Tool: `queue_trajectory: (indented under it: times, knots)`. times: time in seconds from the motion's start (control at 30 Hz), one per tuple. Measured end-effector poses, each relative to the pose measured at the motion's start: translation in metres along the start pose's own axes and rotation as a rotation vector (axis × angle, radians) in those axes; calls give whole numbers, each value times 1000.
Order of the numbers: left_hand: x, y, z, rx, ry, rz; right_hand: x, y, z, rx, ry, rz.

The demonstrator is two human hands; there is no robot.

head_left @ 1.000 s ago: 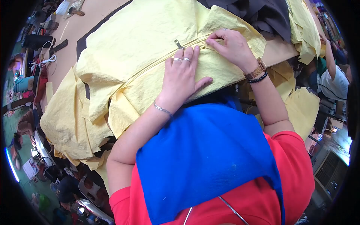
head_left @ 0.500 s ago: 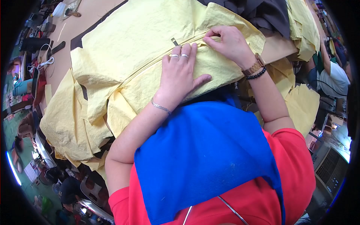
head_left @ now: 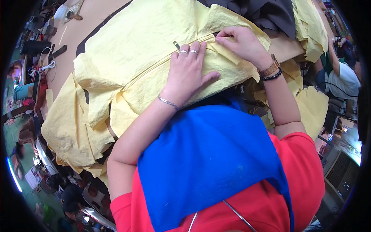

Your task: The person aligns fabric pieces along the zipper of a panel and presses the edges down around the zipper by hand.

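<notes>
A large piece of yellow fabric lies spread over the table, with a long zipper-like seam running diagonally across it. A small metal zipper pull sticks up just beyond my left fingertips. My left hand lies flat on the fabric over this seam, fingers stretched and thumb out to the side. At the seam's right end, my right hand pinches the fabric edge between thumb and forefinger. Exactly which layers are in the pinch is hard to make out.
Dark fabric is heaped at the back right, beside more yellow pieces. Yellow cloth hangs over the left table edge. A wooden-handled brush lies at the far left. Another person is at the right.
My right hand has shifted slightly right, and the fabric edge below it is now folded and lifted. My left hand has slid slightly along the seam to the right.
</notes>
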State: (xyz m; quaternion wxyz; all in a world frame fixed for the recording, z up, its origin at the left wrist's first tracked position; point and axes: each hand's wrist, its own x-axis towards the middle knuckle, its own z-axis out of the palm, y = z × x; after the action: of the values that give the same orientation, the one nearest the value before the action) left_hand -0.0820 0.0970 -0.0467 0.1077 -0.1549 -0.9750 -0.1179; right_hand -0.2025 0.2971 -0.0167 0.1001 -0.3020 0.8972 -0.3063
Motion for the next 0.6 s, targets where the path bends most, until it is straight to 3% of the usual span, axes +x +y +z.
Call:
queue_trajectory:
  times: [0.17, 0.6]
  knots:
    - [-1, 1, -1, -15, -29, -5, -1, 1, -3, 133, -50, 37]
    - [0, 3, -1, 13, -24, -5, 1, 5, 9, -4, 97, 113]
